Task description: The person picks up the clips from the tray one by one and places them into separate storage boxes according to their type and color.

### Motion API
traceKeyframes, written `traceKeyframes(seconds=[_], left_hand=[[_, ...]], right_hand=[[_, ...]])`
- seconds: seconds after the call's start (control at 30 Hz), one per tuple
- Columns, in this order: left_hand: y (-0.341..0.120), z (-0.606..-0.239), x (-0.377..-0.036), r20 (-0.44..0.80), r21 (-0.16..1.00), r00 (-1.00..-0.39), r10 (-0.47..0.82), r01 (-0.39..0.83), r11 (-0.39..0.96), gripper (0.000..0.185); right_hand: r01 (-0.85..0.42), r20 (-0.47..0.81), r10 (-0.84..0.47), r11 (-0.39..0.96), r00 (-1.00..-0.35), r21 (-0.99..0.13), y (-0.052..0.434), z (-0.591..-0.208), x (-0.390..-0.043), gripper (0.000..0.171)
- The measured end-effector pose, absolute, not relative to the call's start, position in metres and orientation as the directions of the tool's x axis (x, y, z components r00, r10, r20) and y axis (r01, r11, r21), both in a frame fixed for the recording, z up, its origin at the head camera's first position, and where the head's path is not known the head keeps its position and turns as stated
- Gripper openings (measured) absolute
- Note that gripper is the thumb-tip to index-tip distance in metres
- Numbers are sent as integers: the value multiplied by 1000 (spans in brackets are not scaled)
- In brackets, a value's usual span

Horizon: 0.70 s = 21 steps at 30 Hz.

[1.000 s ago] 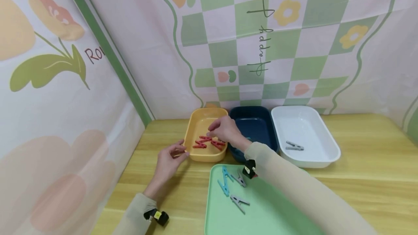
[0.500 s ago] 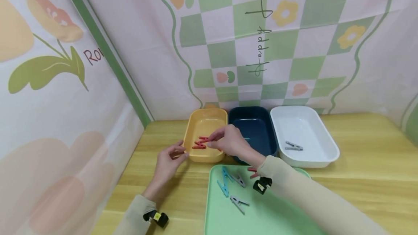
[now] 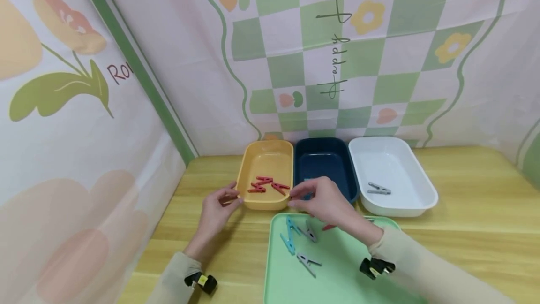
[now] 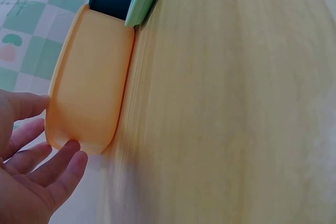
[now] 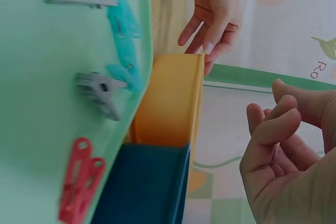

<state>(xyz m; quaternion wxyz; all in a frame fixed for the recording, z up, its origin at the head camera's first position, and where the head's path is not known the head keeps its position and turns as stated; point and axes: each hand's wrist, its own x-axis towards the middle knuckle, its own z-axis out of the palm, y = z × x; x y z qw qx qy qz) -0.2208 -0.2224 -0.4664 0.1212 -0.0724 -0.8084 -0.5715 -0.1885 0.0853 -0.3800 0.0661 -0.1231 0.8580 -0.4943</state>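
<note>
My left hand [image 3: 217, 210] touches the left wall of the yellow bin [image 3: 272, 203] with relaxed fingers. Inside that bin lie a few red clothespins [image 3: 256, 188]. My right hand [image 3: 322, 201] hovers between the navy bin [image 3: 322, 147] and the green tray [image 3: 337, 285], thumb and fingertips apart and nothing between them, as the right wrist view shows. On the tray are light-blue clothespins [image 3: 289, 242], grey clothespins [image 3: 309, 262] and a red clothespin [image 5: 79, 182], which the right hand partly covers in the head view. A light-blue clothespin in the navy bin is mostly hidden.
The white bin [image 3: 401, 168] stands right of the navy one, with a grey clothespin [image 3: 378, 189] in it. All the bins line up against a patterned cloth backdrop [image 3: 320, 60] at the back of the wooden table [image 3: 476, 191].
My right hand has drawn back from over the yellow bin, to the right and towards me, uncovering the red clothespins there. My left hand has stayed at the bin's wall.
</note>
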Motion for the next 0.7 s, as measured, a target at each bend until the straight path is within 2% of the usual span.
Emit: traceKeyframes(seconds=[0.17, 0.4, 0.6, 0.7], left_hand=[[-222, -466, -221, 288, 897, -958, -9, 267, 351, 22], [-222, -465, -221, 285, 885, -958, -10, 259, 386, 21], [-221, -465, -220, 279, 894, -960, -25, 251, 371, 22], [-221, -465, -219, 285, 896, -958, -29, 256, 362, 23]], right_hand=[[-108, -22, -263, 473, -965, -874, 102, -388, -178, 19], [-116, -30, -311, 439, -950, -891, 122, -404, -165, 26], [-69, -92, -315, 467, -945, -882, 129, -414, -158, 30], [-88, -80, -337, 454, -938, -886, 131, -419, -155, 32]])
